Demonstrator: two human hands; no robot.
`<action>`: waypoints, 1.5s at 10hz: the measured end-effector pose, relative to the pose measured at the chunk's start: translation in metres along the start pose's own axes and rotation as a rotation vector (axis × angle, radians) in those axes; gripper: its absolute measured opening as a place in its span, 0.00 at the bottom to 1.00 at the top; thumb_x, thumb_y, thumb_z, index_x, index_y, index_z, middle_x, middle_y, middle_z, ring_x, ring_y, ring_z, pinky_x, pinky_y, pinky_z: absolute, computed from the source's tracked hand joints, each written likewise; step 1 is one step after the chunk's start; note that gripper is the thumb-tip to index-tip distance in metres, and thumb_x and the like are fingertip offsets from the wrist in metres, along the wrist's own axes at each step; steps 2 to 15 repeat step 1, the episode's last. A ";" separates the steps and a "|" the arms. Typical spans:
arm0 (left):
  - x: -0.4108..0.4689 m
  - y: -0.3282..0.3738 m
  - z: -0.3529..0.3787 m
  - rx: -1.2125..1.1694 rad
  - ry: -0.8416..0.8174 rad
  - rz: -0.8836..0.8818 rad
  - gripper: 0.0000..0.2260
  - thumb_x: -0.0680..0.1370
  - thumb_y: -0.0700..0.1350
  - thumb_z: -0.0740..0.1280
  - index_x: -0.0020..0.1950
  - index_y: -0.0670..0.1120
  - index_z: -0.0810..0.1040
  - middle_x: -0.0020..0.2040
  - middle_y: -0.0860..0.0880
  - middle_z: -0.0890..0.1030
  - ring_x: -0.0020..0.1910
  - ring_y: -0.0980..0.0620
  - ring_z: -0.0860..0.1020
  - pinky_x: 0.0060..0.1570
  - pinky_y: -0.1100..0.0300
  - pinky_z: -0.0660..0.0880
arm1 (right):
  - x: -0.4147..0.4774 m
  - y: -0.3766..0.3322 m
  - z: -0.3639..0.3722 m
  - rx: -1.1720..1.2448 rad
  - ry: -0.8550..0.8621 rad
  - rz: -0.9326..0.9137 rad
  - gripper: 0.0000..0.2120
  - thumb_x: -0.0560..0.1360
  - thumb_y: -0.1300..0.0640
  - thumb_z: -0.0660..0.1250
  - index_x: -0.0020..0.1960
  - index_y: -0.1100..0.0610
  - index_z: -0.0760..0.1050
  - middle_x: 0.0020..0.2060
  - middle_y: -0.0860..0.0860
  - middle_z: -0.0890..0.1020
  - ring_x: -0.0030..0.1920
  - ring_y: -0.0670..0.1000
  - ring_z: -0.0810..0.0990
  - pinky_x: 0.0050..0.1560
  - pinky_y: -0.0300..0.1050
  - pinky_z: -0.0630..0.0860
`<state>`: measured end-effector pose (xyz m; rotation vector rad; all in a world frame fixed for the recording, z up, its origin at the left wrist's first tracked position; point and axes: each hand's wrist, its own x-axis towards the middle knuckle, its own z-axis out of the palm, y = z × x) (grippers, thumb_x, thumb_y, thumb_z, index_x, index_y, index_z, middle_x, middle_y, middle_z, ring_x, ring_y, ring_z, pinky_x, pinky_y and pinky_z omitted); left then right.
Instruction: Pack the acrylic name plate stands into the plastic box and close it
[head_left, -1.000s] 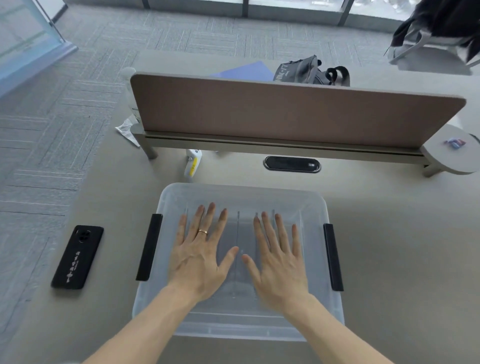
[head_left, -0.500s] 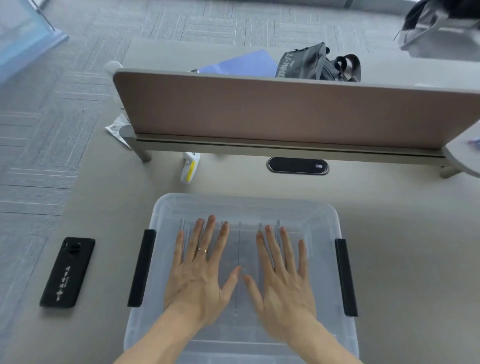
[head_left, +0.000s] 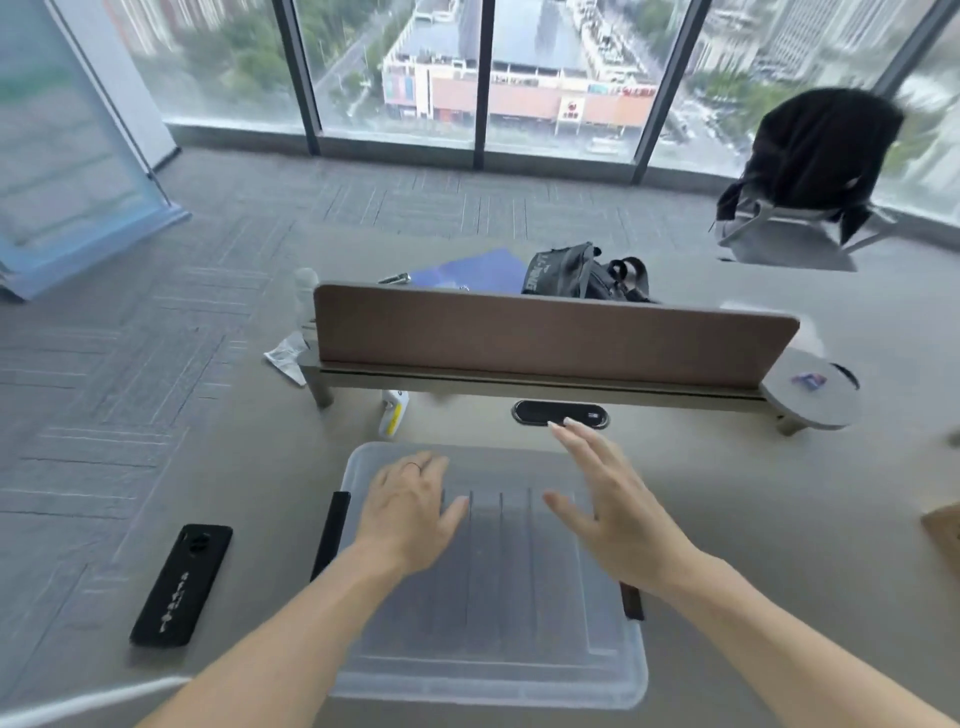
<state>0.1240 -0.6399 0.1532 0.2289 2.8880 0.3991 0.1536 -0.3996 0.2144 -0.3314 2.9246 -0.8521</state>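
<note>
I count one clear plastic box (head_left: 488, 665) under my two hands, the left hand (head_left: 410, 512) and the right hand (head_left: 615, 506), with its one lid on. Two black latches show, one (head_left: 331, 535) beside my left wrist and one (head_left: 631, 600) partly hidden under my right. Through the lid I make out about four upright stands (head_left: 501, 545); blur keeps me unsure. Left of my left hand lies one black phone (head_left: 182, 584). Beyond my fingertips are one divider panel (head_left: 545, 335), one dark bag (head_left: 582, 273) and one chair (head_left: 810, 176).

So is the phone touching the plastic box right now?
Apart. The head view shows the phone lying left of the plastic box, with a bare strip of table between them.
</note>
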 end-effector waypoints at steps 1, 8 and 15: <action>0.004 0.011 -0.040 -0.045 0.154 0.029 0.22 0.81 0.57 0.62 0.72 0.48 0.72 0.71 0.50 0.75 0.70 0.47 0.72 0.68 0.54 0.66 | -0.014 -0.035 -0.091 0.060 0.297 -0.083 0.25 0.79 0.45 0.65 0.75 0.45 0.67 0.70 0.36 0.71 0.71 0.35 0.68 0.70 0.39 0.69; 0.004 0.011 -0.040 -0.045 0.154 0.029 0.22 0.81 0.57 0.62 0.72 0.48 0.72 0.71 0.50 0.75 0.70 0.47 0.72 0.68 0.54 0.66 | -0.014 -0.035 -0.091 0.060 0.297 -0.083 0.25 0.79 0.45 0.65 0.75 0.45 0.67 0.70 0.36 0.71 0.71 0.35 0.68 0.70 0.39 0.69; 0.004 0.011 -0.040 -0.045 0.154 0.029 0.22 0.81 0.57 0.62 0.72 0.48 0.72 0.71 0.50 0.75 0.70 0.47 0.72 0.68 0.54 0.66 | -0.014 -0.035 -0.091 0.060 0.297 -0.083 0.25 0.79 0.45 0.65 0.75 0.45 0.67 0.70 0.36 0.71 0.71 0.35 0.68 0.70 0.39 0.69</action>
